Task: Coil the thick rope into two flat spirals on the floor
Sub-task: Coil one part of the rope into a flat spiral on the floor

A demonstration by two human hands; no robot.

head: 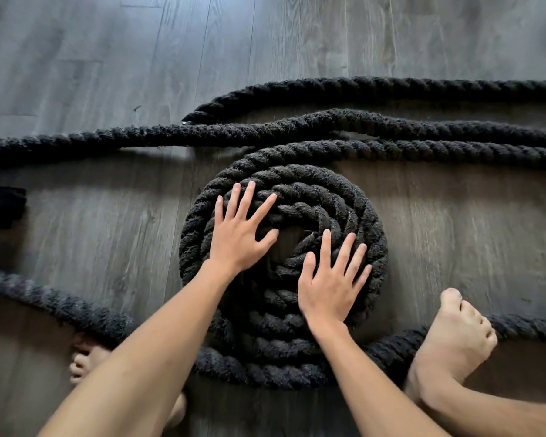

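Rope: thick twisted strands, black, matt, fuzzy and coarse with frayed fibres standing off the surface. Floor: grey wood-grain planks, smooth, with a low sheen and visible seams. Dark object at left edge: material indeterminate.

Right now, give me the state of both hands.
Left hand: open, fingers spread flat on the rope spiral.
Right hand: open, flat on the same spiral.
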